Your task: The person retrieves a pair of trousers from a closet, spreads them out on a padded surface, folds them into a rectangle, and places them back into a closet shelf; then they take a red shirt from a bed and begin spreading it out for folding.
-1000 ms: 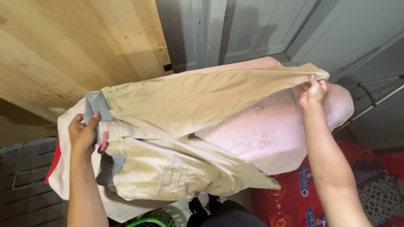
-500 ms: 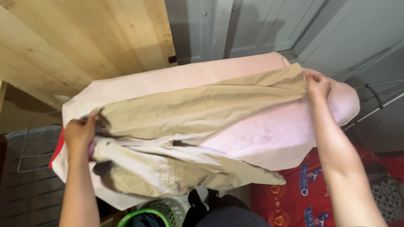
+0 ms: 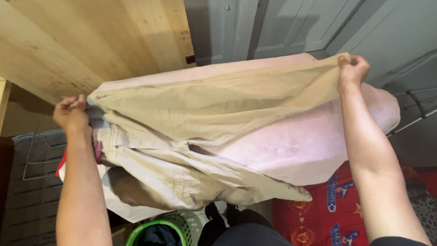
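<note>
A pair of beige trousers [image 3: 205,114] is stretched out above a pink-covered ironing board [image 3: 291,146]. My left hand [image 3: 70,114] grips the waistband end at the left, by its grey lining. My right hand [image 3: 353,68] pinches the hem of one leg at the far right and holds it up. The other leg hangs down over the near side of the board, ending near the red cloth.
A wooden panel [image 3: 91,41] and a grey door [image 3: 282,23] stand behind the board. A green laundry basket [image 3: 154,230] sits below. Red patterned cloth [image 3: 327,214] lies at the lower right, a metal rack [image 3: 416,109] at the right, and a dark crate [image 3: 32,182] at the left.
Both hands have lifted and pulled apart, raising the trousers off the board and stretching the upper leg taut again after lowering it half a second ago.
</note>
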